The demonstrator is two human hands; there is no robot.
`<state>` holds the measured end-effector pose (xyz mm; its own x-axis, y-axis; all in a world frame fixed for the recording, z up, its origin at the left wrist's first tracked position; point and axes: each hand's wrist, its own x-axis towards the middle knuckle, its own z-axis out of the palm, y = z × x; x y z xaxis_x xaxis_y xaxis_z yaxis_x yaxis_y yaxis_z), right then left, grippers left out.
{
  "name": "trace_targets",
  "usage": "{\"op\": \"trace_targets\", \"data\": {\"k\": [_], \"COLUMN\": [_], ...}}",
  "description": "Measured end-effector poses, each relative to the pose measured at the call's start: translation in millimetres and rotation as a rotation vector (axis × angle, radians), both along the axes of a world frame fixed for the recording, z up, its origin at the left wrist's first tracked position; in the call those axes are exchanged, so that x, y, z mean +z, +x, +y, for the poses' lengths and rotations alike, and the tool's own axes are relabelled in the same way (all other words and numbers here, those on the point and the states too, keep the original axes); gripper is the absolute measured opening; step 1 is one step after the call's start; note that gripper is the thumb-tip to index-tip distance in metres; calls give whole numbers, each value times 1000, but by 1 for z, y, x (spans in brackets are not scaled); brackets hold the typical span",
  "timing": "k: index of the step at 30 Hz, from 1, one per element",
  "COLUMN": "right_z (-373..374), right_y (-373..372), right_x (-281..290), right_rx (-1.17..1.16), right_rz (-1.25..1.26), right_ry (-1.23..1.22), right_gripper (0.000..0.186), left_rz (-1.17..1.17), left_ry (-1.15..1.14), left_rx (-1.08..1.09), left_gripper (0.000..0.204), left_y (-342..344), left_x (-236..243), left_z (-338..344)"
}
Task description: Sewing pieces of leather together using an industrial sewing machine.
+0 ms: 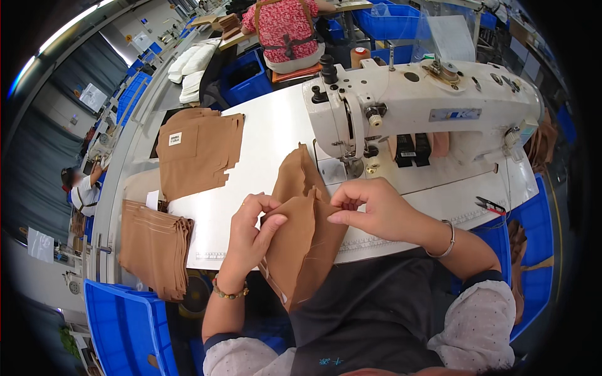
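Between my hands hangs a brown fabric piece (pixel 295 241) with a seam ridge running down its middle. My left hand (pixel 252 229) pinches its left side between thumb and fingers. On the other side, my right hand (pixel 370 208) grips the upper right edge the same way. The far end of the fabric lies on the white table near the needle area of the sewing machine (pixel 426 100). Its lower end droops past the table's front edge toward my dark apron (pixel 370 313).
Stacked brown fabric panels (pixel 200 150) lie at the left, with another folded stack (pixel 153 244) overhanging the edge. Thread snips (pixel 490 205) rest at the right. Blue bins (pixel 125 326) flank the table. Ahead sits a person in a red patterned top (pixel 285 28).
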<state>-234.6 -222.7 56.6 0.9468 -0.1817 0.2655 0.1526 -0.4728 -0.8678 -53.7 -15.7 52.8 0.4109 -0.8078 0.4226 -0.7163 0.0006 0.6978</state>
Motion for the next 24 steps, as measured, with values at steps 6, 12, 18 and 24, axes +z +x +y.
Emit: {"op": "trace_targets", "data": {"k": [6, 12, 18, 24], "right_z": [3, 6, 8, 31], "right_y": [-15, -20, -22, 6], "right_x": [2, 12, 10, 6], "right_rx": [-11, -64, 21, 117], "right_rz": [18, 13, -140, -776], "right_ry": [233, 198, -151, -761], "right_gripper": [37, 41, 20, 21], "left_rz": [214, 505, 742, 713], "left_ry": [10, -130, -36, -132], "left_rx": [22, -71, -47, 26], "left_gripper": [4, 6, 10, 6], "left_y": [-8, -9, -9, 4], "left_x": [8, -1, -5, -1], "left_z": [-5, -8, -3, 21]}}
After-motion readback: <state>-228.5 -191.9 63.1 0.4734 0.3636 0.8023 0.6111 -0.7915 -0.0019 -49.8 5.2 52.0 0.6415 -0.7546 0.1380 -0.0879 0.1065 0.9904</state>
